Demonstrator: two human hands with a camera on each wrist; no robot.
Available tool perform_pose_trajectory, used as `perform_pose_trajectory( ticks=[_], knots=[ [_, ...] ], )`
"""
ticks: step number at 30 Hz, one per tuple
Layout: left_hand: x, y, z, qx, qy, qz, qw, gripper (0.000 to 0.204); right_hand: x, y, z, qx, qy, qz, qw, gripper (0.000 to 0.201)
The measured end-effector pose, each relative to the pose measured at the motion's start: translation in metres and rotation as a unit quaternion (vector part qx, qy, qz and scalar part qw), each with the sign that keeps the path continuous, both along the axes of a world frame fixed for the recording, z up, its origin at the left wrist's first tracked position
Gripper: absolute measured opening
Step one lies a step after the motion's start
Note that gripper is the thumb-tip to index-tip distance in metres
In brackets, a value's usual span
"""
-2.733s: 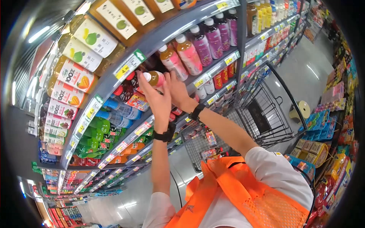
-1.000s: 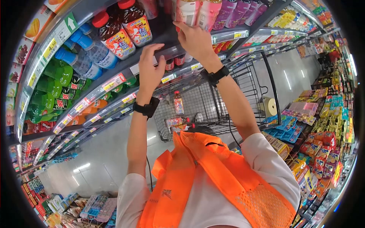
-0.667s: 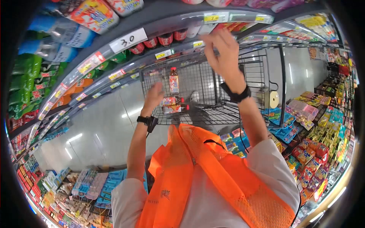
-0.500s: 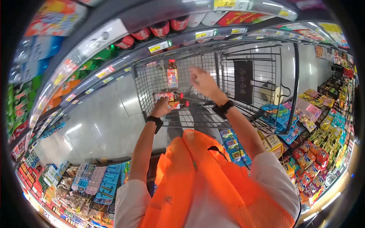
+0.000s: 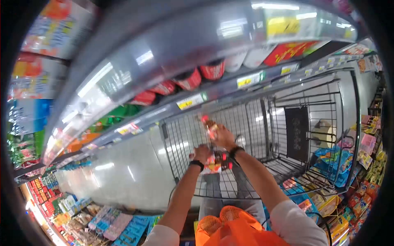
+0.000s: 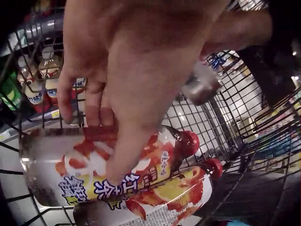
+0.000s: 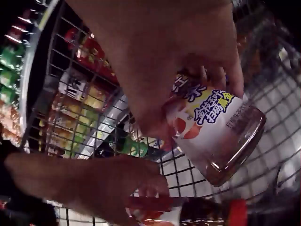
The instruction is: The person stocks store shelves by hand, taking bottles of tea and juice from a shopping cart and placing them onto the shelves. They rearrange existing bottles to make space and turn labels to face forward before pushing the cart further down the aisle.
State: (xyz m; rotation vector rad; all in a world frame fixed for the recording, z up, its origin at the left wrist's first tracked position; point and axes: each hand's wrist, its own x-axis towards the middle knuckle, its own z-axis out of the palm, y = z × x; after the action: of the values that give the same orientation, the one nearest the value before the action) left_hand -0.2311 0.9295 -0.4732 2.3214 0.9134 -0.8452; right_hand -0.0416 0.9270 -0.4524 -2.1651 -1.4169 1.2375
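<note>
Bottles of red tea lie and stand in the wire cart [image 5: 262, 123]. Your right hand [image 5: 223, 137] has its fingers curled around one upright bottle [image 7: 214, 129] and lifts it off the cart floor. Your left hand [image 5: 202, 153] curls over the top lying bottle [image 6: 101, 165], which rests on another lying bottle [image 6: 155, 200]. Hold each bottle firmly around its middle, and keep them from knocking together.

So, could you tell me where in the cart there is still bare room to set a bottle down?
The cart floor is bare wire on the right, toward the dark panel. The near left is crowded: the left hand grips one of two lying bottles, the right hand another bottle.
</note>
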Motion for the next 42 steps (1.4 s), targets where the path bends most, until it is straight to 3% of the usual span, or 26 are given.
perform_pose_trajectory(
  ticks=[2, 3, 4, 6, 8, 10, 12, 14, 15, 17, 18, 19, 21, 23, 25, 27, 32, 33, 38, 40, 41, 42],
  knots=[
    [-0.011, -0.006, -0.026, 0.003, -0.033, 0.023, 0.999, 0.03, 0.017, -0.021, 0.058, -0.007, 0.002, -0.001, 1.0, 0.073],
    [-0.018, -0.015, -0.048, 0.029, -0.034, 0.001, 0.999, 0.032, 0.034, -0.032, 0.106, 0.041, 0.003, 0.047, 0.998, 0.074],
    [-0.023, -0.023, -0.058, 0.053, -0.036, -0.02, 0.998, 0.035, 0.036, -0.046, 0.114, 0.083, -0.036, 0.041, 0.995, 0.078],
    [-0.027, -0.02, -0.039, 0.011, -0.069, 0.009, 0.998, 0.041, 0.053, -0.062, 0.212, 0.103, -0.02, 0.05, 0.993, 0.069],
    [-0.025, 0.0, 0.038, -0.086, -0.095, 0.027, 0.991, 0.048, 0.063, -0.066, 0.3, 0.182, -0.036, 0.047, 0.981, 0.066],
    [-0.043, 0.001, 0.064, -0.04, -0.208, 0.037, 0.977, 0.051, 0.056, -0.061, 0.383, 0.288, -0.087, 0.062, 0.952, 0.065],
    [-0.056, 0.018, 0.124, -0.192, -0.326, 0.085, 0.922, 0.046, 0.035, -0.047, 0.452, 0.366, -0.097, 0.001, 0.926, 0.067],
    [-0.062, 0.018, 0.187, -0.269, -0.338, 0.156, 0.888, 0.047, 0.017, -0.028, 0.499, 0.458, -0.095, -0.071, 0.881, 0.07],
    [-0.064, 0.017, 0.232, -0.257, -0.376, 0.16, 0.876, 0.049, 0.004, -0.013, 0.519, 0.514, -0.085, -0.11, 0.846, 0.071],
    [-0.077, 0.016, 0.256, -0.207, -0.435, 0.138, 0.865, 0.052, -0.015, 0.025, 0.549, 0.602, -0.027, -0.176, 0.779, 0.073],
    [-0.089, 0.013, 0.269, -0.183, -0.462, 0.131, 0.858, 0.053, -0.023, 0.046, 0.557, 0.629, 0.021, -0.201, 0.751, 0.074],
    [-0.096, 0.007, 0.298, -0.18, -0.442, 0.161, 0.864, 0.055, -0.028, 0.065, 0.563, 0.618, -0.015, -0.222, 0.754, 0.074],
    [-0.117, 0.0, 0.32, -0.164, -0.434, 0.196, 0.864, 0.056, -0.034, 0.095, 0.567, 0.579, -0.062, -0.243, 0.775, 0.076],
    [-0.131, -0.001, 0.339, -0.175, -0.443, 0.199, 0.856, 0.056, -0.037, 0.127, 0.558, 0.615, -0.068, -0.259, 0.742, 0.077],
    [-0.148, -0.007, 0.34, -0.195, -0.491, 0.237, 0.815, 0.056, -0.035, 0.156, 0.548, 0.63, -0.085, -0.267, 0.724, 0.076],
    [-0.163, -0.015, 0.332, -0.186, -0.526, 0.268, 0.785, 0.054, -0.041, 0.17, 0.553, 0.588, -0.077, -0.292, 0.751, 0.073],
    [-0.19, -0.016, 0.313, -0.12, -0.534, 0.271, 0.792, 0.052, -0.05, 0.188, 0.542, 0.535, -0.098, -0.322, 0.775, 0.069],
    [-0.193, -0.014, 0.314, -0.1, -0.521, 0.27, 0.803, 0.052, -0.054, 0.186, 0.535, 0.562, -0.099, -0.328, 0.753, 0.057],
    [-0.174, 0.006, 0.329, -0.026, -0.534, 0.237, 0.811, 0.054, -0.042, 0.201, 0.51, 0.575, -0.108, -0.254, 0.77, 0.027],
    [-0.149, 0.015, 0.38, -0.009, -0.53, 0.229, 0.816, 0.055, -0.034, 0.211, 0.511, 0.573, -0.126, -0.236, 0.775, 0.024],
    [-0.136, 0.02, 0.409, 0.004, -0.537, 0.221, 0.814, 0.055, -0.025, 0.213, 0.509, 0.54, -0.125, -0.197, 0.809, 0.025],
    [-0.123, 0.029, 0.428, 0.016, -0.543, 0.212, 0.812, 0.054, -0.021, 0.212, 0.504, 0.541, -0.122, -0.183, 0.812, 0.025]
  ],
)
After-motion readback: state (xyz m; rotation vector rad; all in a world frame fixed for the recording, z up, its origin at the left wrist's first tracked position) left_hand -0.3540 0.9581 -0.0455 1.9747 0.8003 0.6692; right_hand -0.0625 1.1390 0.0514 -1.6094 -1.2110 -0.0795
